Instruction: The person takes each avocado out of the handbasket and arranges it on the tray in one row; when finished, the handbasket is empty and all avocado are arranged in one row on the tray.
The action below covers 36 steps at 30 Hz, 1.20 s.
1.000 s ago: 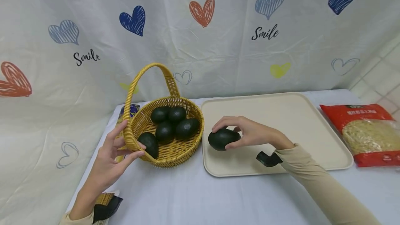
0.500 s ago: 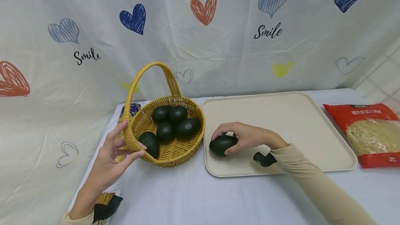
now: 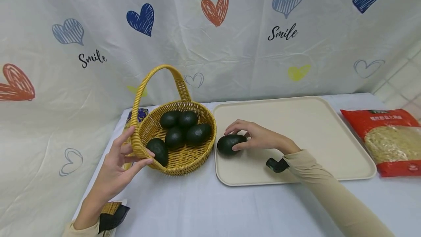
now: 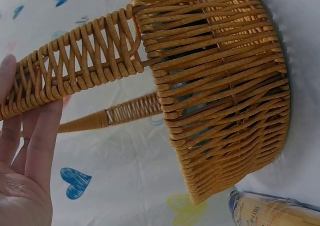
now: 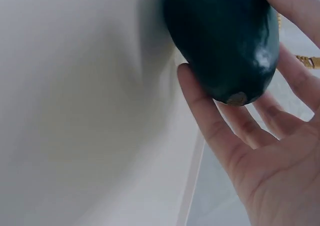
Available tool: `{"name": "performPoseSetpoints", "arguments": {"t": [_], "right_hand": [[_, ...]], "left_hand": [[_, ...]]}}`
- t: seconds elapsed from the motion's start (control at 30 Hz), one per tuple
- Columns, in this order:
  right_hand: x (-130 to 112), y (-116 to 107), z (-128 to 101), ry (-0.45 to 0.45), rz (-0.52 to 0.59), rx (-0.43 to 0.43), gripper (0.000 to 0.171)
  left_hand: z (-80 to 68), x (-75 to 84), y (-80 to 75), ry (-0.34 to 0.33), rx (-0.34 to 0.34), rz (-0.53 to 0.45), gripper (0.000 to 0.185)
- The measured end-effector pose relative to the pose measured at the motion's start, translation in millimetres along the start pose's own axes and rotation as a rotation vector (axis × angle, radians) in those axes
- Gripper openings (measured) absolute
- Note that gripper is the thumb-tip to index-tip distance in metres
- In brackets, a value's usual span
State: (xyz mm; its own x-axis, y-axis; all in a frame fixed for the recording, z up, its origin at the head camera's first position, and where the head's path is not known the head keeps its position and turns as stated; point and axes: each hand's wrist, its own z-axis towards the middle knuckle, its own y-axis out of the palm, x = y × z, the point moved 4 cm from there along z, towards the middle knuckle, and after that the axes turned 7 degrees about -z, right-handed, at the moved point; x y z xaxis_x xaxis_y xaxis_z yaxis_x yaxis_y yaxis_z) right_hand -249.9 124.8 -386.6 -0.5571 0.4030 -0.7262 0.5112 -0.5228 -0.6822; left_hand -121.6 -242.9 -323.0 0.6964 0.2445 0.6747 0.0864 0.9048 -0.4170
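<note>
In the head view, my left hand (image 3: 113,167) grips the base of the handle of a yellow wicker basket (image 3: 184,165), thumb at the rim. Several dark green avocados (image 3: 175,138) lie inside the basket. Over the left part of the beige tray (image 3: 296,131), my right hand (image 3: 254,137) holds another avocado (image 3: 230,145) between thumb and fingers. The right wrist view shows this avocado (image 5: 222,40) with fingers around its end; whether it touches the tray, I cannot tell. From the left wrist, the woven handle (image 4: 75,63) passes between thumb and fingers.
A red pasta bag (image 3: 385,142) with a transparent window lies right of the tray. Behind the basket's left side is a blue and yellow package (image 3: 142,113), partly hidden. A white curtain (image 3: 243,54) printed with hearts hangs behind the table.
My right hand and its avocado came down and toward me, then shifted slightly left and away, nearer the tray's left edge. The left hand keeps its grip on the basket.
</note>
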Motion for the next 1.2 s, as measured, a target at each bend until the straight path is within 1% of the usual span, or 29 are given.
{"name": "performPoseSetpoints", "arguments": {"t": [0.13, 0.23, 0.3, 0.37, 0.47, 0.5, 0.57, 0.77, 0.9, 1.03, 1.1, 1.2], "right_hand": [[1, -2, 0, 0.007, -0.003, 0.058, 0.038], [2, -3, 0, 0.013, -0.012, 0.095, 0.036], [2, -4, -1, 0.019, -0.017, 0.108, 0.036], [2, -5, -2, 0.027, -0.023, 0.111, 0.038], [1, -5, -3, 0.037, -0.036, 0.1, 0.041], [1, -6, -3, 0.039, -0.044, 0.091, 0.042], [-1, -6, -3, 0.036, -0.066, 0.071, 0.044], [-11, -6, -1, -0.015, -0.189, 0.038, 0.043], [-20, -3, 0, -0.042, -0.326, 0.036, 0.041], [-29, -2, -2, -0.025, -0.47, 0.06, 0.039], [-31, -1, -3, -0.012, -0.507, 0.075, 0.039], [-33, -1, -3, -0.015, -0.509, 0.084, 0.038]], "left_hand": [[0.3, 0.2, 0.3, 0.004, 0.003, 0.002, 0.094], [0.3, 0.1, 0.6, 0.022, 0.006, 0.002, 0.092], [-0.1, -0.3, 0.4, 0.008, 0.004, -0.004, 0.091], [-0.2, -0.2, 0.6, 0.023, 0.006, -0.005, 0.092], [-0.6, -0.2, 0.4, 0.012, 0.007, -0.001, 0.093], [-0.7, -0.1, 0.4, 0.019, 0.009, 0.002, 0.093], [-0.9, 0.0, 0.4, 0.01, 0.009, 0.002, 0.094], [-1.4, -0.8, 0.8, 0.026, 0.01, 0.004, 0.097], [-1.1, -0.8, 0.8, 0.032, 0.012, 0.015, 0.099], [-0.6, 0.4, 1.0, 0.02, 0.01, 0.013, 0.095], [-0.3, 1.0, 1.1, 0.021, 0.009, 0.012, 0.094], [-0.3, 0.8, 1.4, 0.037, 0.006, 0.008, 0.094]]}}
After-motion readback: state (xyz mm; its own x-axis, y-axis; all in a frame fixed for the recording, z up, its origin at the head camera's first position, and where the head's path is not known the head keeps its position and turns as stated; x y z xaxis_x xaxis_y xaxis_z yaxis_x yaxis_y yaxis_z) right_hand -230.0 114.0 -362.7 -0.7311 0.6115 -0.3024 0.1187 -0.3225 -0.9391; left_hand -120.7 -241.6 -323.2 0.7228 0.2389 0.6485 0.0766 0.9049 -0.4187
